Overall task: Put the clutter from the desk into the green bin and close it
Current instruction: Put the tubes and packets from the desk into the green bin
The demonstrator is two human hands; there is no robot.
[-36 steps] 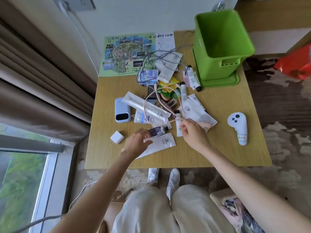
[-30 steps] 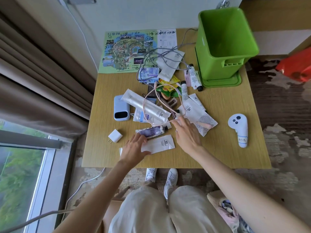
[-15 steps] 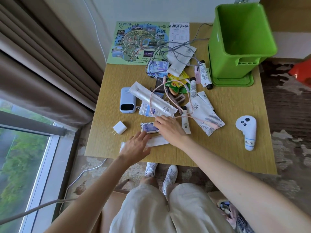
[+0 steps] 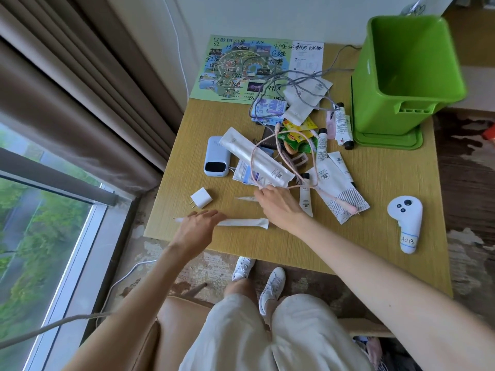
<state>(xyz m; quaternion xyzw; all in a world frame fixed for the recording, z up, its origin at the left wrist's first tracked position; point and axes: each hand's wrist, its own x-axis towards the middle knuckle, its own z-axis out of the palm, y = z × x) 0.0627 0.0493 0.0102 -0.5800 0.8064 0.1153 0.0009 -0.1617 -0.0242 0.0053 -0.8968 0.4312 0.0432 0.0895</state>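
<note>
The open green bin (image 4: 372, 84) stands on its green lid (image 4: 388, 142) at the desk's back right. The clutter lies in a heap mid-desk: a long white packet (image 4: 257, 159), a pink cable (image 4: 310, 167), grey cables (image 4: 294, 84), small tubes (image 4: 341, 124), sachets and receipts. My left hand (image 4: 198, 228) is closed over the left part of a flat white tube (image 4: 242, 223) near the front edge. My right hand (image 4: 278, 204) is curled just below the heap around a small tube, whose blurred tip (image 4: 245, 198) pokes out to the left.
A blue power bank (image 4: 217, 159) and a white charger plug (image 4: 201, 197) lie left of the heap. A park map (image 4: 241, 68) is at the back. A white controller (image 4: 405, 220) lies at the right. Curtain and window are to the left; my knees are under the front edge.
My right hand moved left from the pink cable onto the small purple tube and closed over it. My left hand slid left along the flat white tube, which now looks turned narrow.
</note>
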